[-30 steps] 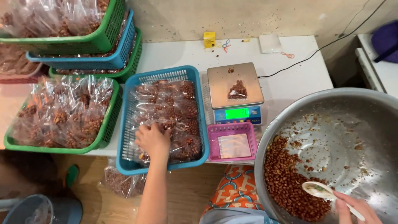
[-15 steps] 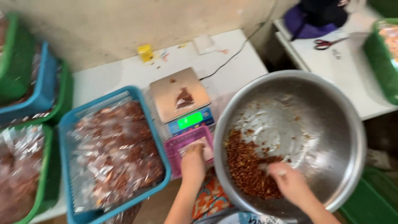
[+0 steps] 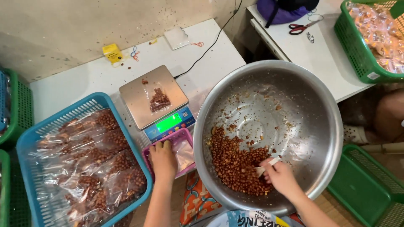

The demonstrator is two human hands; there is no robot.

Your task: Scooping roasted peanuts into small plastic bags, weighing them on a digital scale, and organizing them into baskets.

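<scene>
Peanuts (image 3: pixel 237 162) lie heaped in the near part of a wide steel bowl (image 3: pixel 311 105), the only view being the head camera looking straight down. The right hand (image 3: pixel 280 176) is closed around a small pale scoop (image 3: pixel 266 166) whose tip rests at the edge of the heap. The left hand (image 3: pixel 163 159) lies palm down, fingers loosely curled, in a small pink tray (image 3: pixel 185 136) of empty clear bags (image 3: pixel 184 153); whether it has pinched one cannot be told. Just behind the tray stands a digital scale (image 3: pixel 153 98) with a lit green display, a small part-filled bag of nuts (image 3: pixel 160 100) lying on its steel plate. To the left, a blue basket (image 3: pixel 29 138) holds filled clear bags of peanuts.

As a judgement, the bowl reaches past the table edge towards the person, so a hard push of the scoop could tip it or send nuts over the rim. The thin bags may cling together, so that two lift at once. The bag on the scale lies flat and could spill.
</scene>
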